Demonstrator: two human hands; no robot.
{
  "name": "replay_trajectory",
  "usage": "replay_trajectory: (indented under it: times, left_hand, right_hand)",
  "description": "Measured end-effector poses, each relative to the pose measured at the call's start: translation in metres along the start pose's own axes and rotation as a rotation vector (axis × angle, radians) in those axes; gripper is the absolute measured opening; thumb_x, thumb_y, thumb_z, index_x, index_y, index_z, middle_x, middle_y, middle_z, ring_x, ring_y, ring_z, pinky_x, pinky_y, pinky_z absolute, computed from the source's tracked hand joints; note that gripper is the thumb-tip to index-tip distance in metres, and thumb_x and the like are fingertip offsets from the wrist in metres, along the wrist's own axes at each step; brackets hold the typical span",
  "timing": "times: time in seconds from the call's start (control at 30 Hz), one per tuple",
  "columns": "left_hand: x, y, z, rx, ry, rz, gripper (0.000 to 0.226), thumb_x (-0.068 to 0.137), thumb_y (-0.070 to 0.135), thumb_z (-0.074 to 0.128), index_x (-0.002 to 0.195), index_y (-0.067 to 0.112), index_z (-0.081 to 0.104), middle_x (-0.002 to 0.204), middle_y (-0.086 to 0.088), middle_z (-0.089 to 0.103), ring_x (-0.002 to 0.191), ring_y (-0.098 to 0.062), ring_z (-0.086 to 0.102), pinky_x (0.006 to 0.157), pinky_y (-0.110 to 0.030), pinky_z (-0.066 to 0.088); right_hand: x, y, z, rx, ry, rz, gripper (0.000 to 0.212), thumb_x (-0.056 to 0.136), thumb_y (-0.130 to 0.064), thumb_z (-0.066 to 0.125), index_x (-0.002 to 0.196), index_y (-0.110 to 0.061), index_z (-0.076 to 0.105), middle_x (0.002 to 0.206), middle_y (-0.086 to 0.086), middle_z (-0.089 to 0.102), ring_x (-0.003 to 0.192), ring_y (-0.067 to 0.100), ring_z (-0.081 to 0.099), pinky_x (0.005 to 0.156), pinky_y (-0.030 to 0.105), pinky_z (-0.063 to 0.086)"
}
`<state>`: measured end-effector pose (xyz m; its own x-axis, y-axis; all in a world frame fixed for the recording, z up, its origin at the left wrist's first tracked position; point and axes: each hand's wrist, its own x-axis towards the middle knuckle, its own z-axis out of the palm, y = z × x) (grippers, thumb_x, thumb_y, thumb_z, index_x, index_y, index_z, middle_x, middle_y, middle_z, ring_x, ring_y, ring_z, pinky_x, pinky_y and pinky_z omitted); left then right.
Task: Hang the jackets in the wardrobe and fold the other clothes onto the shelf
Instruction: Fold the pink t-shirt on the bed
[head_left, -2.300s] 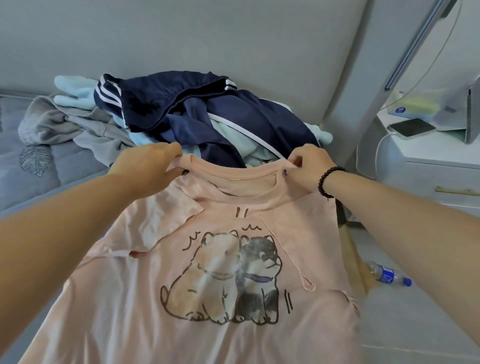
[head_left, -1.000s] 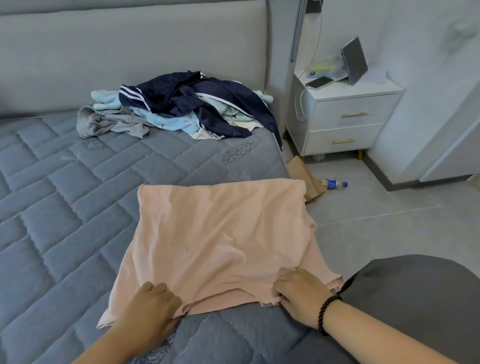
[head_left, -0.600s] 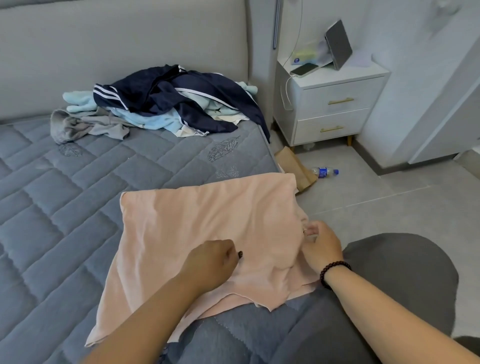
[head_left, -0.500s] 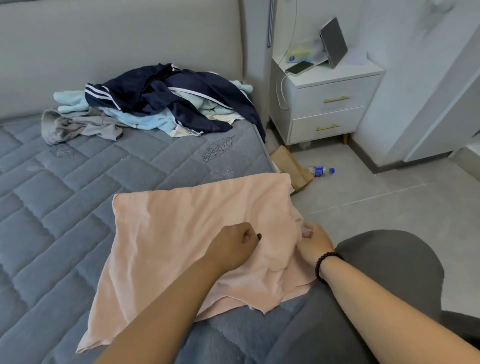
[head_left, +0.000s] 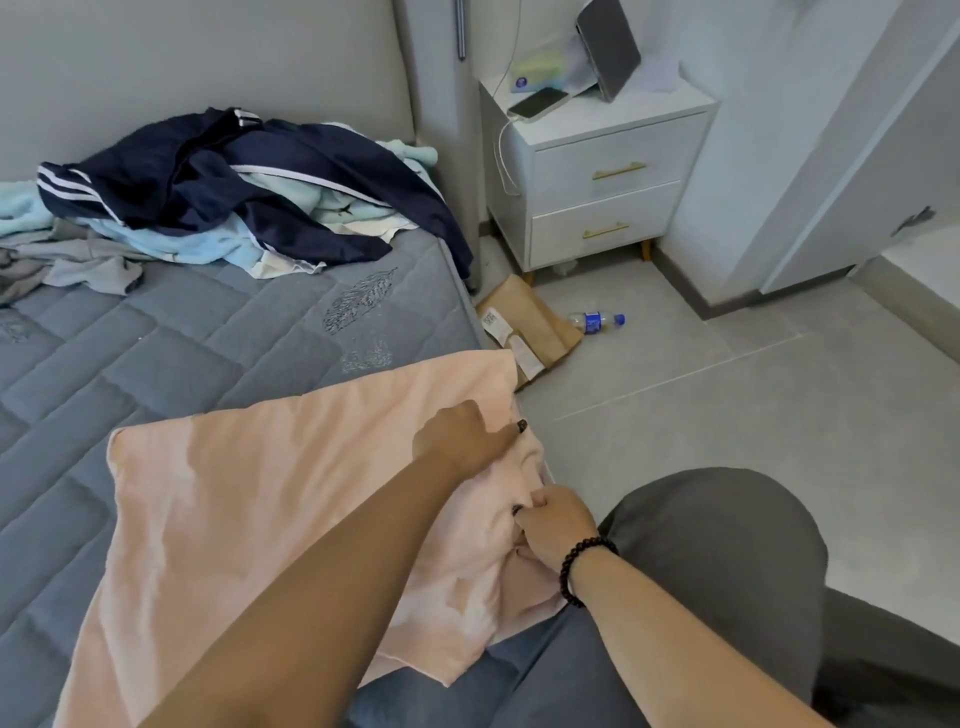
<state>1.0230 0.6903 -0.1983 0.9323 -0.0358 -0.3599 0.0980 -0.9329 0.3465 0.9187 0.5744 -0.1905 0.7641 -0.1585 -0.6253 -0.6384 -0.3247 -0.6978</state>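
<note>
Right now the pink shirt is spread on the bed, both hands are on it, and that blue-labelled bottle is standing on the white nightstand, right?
Nearly. The head view shows the bottle lying on its side on the floor, in front of the nightstand, not on it. The rest holds: the pink shirt is spread on the bed with the left hand and right hand on it.
</note>
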Motion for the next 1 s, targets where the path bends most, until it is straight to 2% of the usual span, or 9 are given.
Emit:
replay_trajectory:
  times: [0.1, 0.17, 0.33, 0.43, 0.57, 0.67, 0.77, 0.9, 1.0]
  left_hand:
    - [0.011, 0.006, 0.010, 0.227, 0.001, 0.066, 0.049, 0.086, 0.060, 0.046, 0.108, 0.016, 0.053, 0.108, -0.006, 0.064, 0.098, -0.031, 0.061, 0.067, -0.032, 0.039]
    - [0.014, 0.006, 0.017, 0.247, 0.047, 0.128, 0.033, 0.095, 0.046, 0.039, 0.097, 0.015, 0.050, 0.106, -0.011, 0.066, 0.094, -0.034, 0.061, 0.065, -0.032, 0.037]
    - [0.003, -0.003, 0.030, 0.042, 0.213, 0.221, 0.026, 0.100, 0.035, 0.038, 0.082, 0.017, 0.039, 0.074, -0.005, 0.061, 0.071, -0.035, 0.059, 0.056, -0.033, 0.031]
    - [-0.007, -0.007, 0.035, -0.136, 0.254, 0.201, 0.026, 0.101, 0.029, 0.042, 0.081, 0.013, 0.043, 0.066, 0.000, 0.053, 0.066, -0.033, 0.058, 0.057, -0.036, 0.036]
    - [-0.019, -0.010, 0.032, -0.257, 0.289, 0.266, 0.013, 0.098, 0.016, 0.045, 0.095, 0.015, 0.058, 0.089, 0.007, 0.058, 0.084, -0.020, 0.058, 0.069, -0.027, 0.037]
    - [-0.040, -0.027, 0.033, -0.130, 0.348, 0.366, 0.034, 0.094, 0.022, 0.043, 0.120, 0.012, 0.063, 0.125, -0.002, 0.059, 0.119, -0.023, 0.054, 0.097, -0.032, 0.041]
    - [-0.074, -0.058, 0.048, 0.122, 0.302, 0.237, 0.058, 0.097, 0.044, 0.022, 0.150, 0.025, 0.034, 0.161, -0.001, 0.020, 0.149, -0.020, 0.013, 0.120, -0.042, 0.015]
    - [-0.089, -0.074, 0.061, 0.257, 0.303, 0.181, 0.061, 0.096, 0.049, 0.019, 0.153, 0.027, 0.021, 0.162, -0.003, 0.013, 0.149, -0.024, 0.012, 0.119, -0.049, 0.011]
    - [-0.085, -0.070, 0.062, 0.263, 0.314, 0.172, 0.061, 0.096, 0.048, 0.019, 0.153, 0.026, 0.019, 0.162, -0.003, 0.012, 0.149, -0.024, 0.011, 0.119, -0.051, 0.014]
  right_hand:
    - [0.001, 0.006, -0.010, 0.087, -0.017, 0.093, 0.019, 0.077, 0.001, 0.056, 0.064, -0.010, 0.064, 0.076, 0.017, 0.071, 0.075, 0.033, 0.069, 0.073, 0.047, 0.059]
    - [0.002, 0.013, -0.016, 0.081, -0.012, 0.096, 0.018, 0.078, -0.003, 0.056, 0.067, -0.007, 0.070, 0.069, 0.013, 0.072, 0.069, 0.029, 0.068, 0.072, 0.043, 0.060]
    - [0.003, 0.029, -0.024, 0.145, -0.032, 0.062, 0.025, 0.083, -0.006, 0.061, 0.061, -0.017, 0.066, 0.060, -0.004, 0.068, 0.062, 0.013, 0.062, 0.067, 0.029, 0.052]
    - [0.004, 0.032, -0.021, 0.194, -0.143, 0.037, 0.009, 0.075, -0.010, 0.069, 0.081, -0.014, 0.066, 0.075, -0.005, 0.068, 0.077, 0.012, 0.064, 0.076, 0.029, 0.054]
    - [0.011, 0.028, -0.017, 0.144, -0.139, 0.083, 0.019, 0.080, -0.018, 0.069, 0.091, -0.023, 0.055, 0.086, 0.001, 0.065, 0.085, 0.021, 0.067, 0.077, 0.039, 0.058]
    - [0.015, 0.023, -0.017, 0.011, -0.070, 0.091, 0.010, 0.086, -0.015, 0.060, 0.086, -0.019, 0.051, 0.096, 0.011, 0.066, 0.087, 0.032, 0.067, 0.078, 0.047, 0.057]
    - [0.016, 0.016, -0.018, -0.146, -0.112, 0.074, 0.020, 0.088, -0.011, 0.055, 0.107, -0.012, 0.050, 0.111, 0.010, 0.060, 0.096, 0.028, 0.063, 0.083, 0.040, 0.055]
    - [0.021, -0.004, -0.017, -0.436, -0.136, 0.008, 0.066, 0.088, -0.009, 0.050, 0.147, -0.010, 0.022, 0.133, 0.010, 0.050, 0.117, 0.027, 0.053, 0.097, 0.037, 0.047]
    - [0.022, -0.013, -0.017, -0.590, -0.161, 0.007, 0.081, 0.088, -0.014, 0.052, 0.150, -0.004, 0.002, 0.136, 0.012, 0.049, 0.121, 0.028, 0.052, 0.094, 0.037, 0.045]
